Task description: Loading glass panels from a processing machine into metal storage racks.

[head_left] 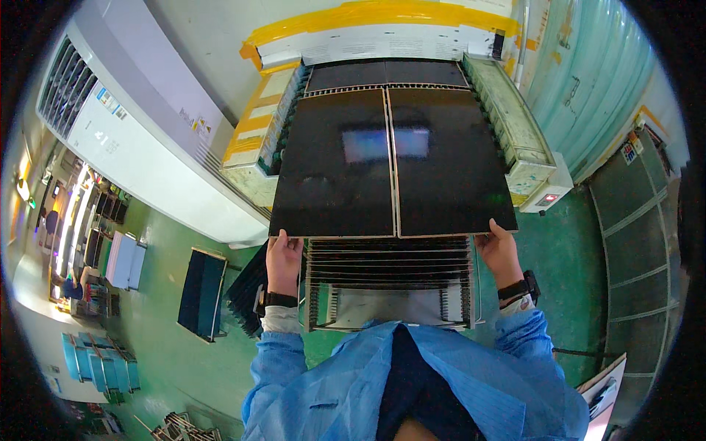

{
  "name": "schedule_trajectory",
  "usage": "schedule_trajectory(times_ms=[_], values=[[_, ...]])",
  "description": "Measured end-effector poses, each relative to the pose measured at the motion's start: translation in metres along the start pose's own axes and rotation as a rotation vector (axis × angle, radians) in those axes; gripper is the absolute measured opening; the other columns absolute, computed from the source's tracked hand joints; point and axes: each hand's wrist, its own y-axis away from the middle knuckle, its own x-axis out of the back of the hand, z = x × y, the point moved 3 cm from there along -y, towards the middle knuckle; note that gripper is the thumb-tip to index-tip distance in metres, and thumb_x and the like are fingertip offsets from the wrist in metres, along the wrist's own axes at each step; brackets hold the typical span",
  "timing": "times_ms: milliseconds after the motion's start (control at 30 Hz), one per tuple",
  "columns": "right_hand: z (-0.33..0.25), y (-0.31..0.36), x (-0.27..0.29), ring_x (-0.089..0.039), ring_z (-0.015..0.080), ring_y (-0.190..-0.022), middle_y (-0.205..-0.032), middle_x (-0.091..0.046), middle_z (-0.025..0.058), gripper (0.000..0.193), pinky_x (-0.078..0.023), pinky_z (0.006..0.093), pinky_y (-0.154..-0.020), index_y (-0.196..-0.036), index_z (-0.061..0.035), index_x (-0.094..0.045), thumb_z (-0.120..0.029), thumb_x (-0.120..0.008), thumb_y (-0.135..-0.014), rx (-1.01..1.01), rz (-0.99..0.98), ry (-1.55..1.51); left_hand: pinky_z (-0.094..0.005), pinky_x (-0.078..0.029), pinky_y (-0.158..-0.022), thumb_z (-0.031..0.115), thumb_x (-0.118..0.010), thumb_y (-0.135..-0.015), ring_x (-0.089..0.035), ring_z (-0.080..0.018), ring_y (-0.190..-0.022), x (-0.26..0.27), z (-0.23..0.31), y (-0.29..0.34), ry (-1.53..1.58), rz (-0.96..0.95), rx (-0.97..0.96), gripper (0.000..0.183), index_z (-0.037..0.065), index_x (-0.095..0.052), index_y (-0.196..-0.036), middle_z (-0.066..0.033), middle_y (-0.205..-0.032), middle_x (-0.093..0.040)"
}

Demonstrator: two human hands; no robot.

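Two glossy black panels with thin pale edges lie side by side on a roller conveyor, their near ends jutting out toward me. My left hand grips the near left corner of the left panel, thumb on top and fingers partly hidden below. At the near right corner, my right hand pinches the right panel in the same way. Below the panels' near edge stands a slotted rack with several dark sheets stacked in it. Farther in, more black panels sit on the rollers.
Pale side rails with yellow tape flank the conveyor. A small control box with a red light is at its right. A white air conditioner stands left. Dark racks rest on the green floor; a mesh-like dark frame is at right.
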Motion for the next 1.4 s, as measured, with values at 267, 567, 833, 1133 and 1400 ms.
schedule_trajectory(times_ms=[267,567,833,1133,1400], values=[[-0.002,-0.018,-0.003,-0.063,0.0241,-0.086,-0.096,-0.065,0.0076,0.015,-0.054,0.0399,-0.072,-0.105,-0.007,-0.062,-0.017,-0.062,-0.094,-0.009,-0.028,0.008,-0.0375,-0.05,-0.086,0.011,-0.061,-0.095,-0.06,-0.016,-0.091,-0.013,0.0,-0.014,-0.03,0.03,0.009,0.005,0.009,-0.056,-0.098,-0.0016,-0.095,-0.063],[-0.007,-0.021,-0.015,-0.064,0.0239,-0.079,-0.09,-0.066,0.0087,0.015,-0.055,0.0383,-0.071,-0.1,-0.0063,-0.063,-0.02,-0.063,-0.093,-0.009,-0.061,-0.004,-0.0392,-0.051,-0.09,0.009,-0.059,-0.096,-0.061,-0.0185,-0.093,-0.02,-0.002,-0.025,-0.016,-0.031,0.019,0.003,0.007,-0.057,-0.098,-0.0047,-0.098,-0.064],[-0.003,-0.036,-0.01,-0.064,0.0235,-0.078,-0.087,-0.066,0.009,0.015,-0.056,0.0365,-0.072,-0.096,-0.0052,-0.062,-0.02,-0.064,-0.093,-0.028,-0.039,0.006,-0.0382,-0.053,-0.088,0.009,-0.055,-0.098,-0.063,-0.0215,-0.093,-0.016,-0.002,-0.034,-0.034,-0.072,0.038,0.005,0.006,-0.057,-0.094,-0.0073,-0.098,-0.065],[0.0,-0.056,-0.015,-0.064,0.025,-0.082,-0.088,-0.062,0.0099,0.013,-0.056,0.0376,-0.075,-0.091,-0.006,-0.058,-0.018,-0.064,-0.093,-0.027,-0.101,0.028,-0.0376,-0.054,-0.087,0.01,-0.058,-0.096,-0.062,-0.0225,-0.098,-0.001,-0.001,-0.058,-0.115,-0.116,0.074,0.005,0.006,-0.057,-0.096,-0.009,-0.097,-0.064],[-0.006,-0.07,-0.016,-0.064,0.0243,-0.079,-0.084,-0.063,0.0075,0.013,-0.055,0.0371,-0.074,-0.091,-0.0067,-0.058,-0.019,-0.064,-0.093,-0.009,-0.085,0.034,-0.0355,-0.051,-0.091,0.013,-0.057,-0.097,-0.063,-0.0264,-0.102,0.007,0.005,-0.083,-0.227,-0.163,0.081,0.012,0.004,-0.059,-0.105,-0.0116,-0.107,-0.066]])
